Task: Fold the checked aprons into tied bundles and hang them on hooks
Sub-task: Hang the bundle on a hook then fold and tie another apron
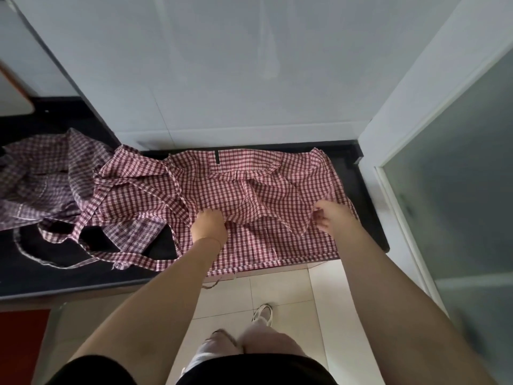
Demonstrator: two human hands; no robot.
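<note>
Apron: spread on black worktop; a fold was pinched up by left hand and right hand. More aprons heaped leftward.

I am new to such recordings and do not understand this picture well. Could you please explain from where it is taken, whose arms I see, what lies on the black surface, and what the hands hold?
There is no machine here. A person wears a camera on the head, so this one picture looks down along their own bare arms. You also see their legs and a shoe on the tiled floor.

On the black counter lies a red checked apron, spread out, with its near edge hanging over the counter's front. The left hand and the right hand each grip a fold of this apron. To the left lies a heap of more checked aprons, crumpled, with long straps trailing over the counter. No hook is visible, and nothing is tied yet.
</note>
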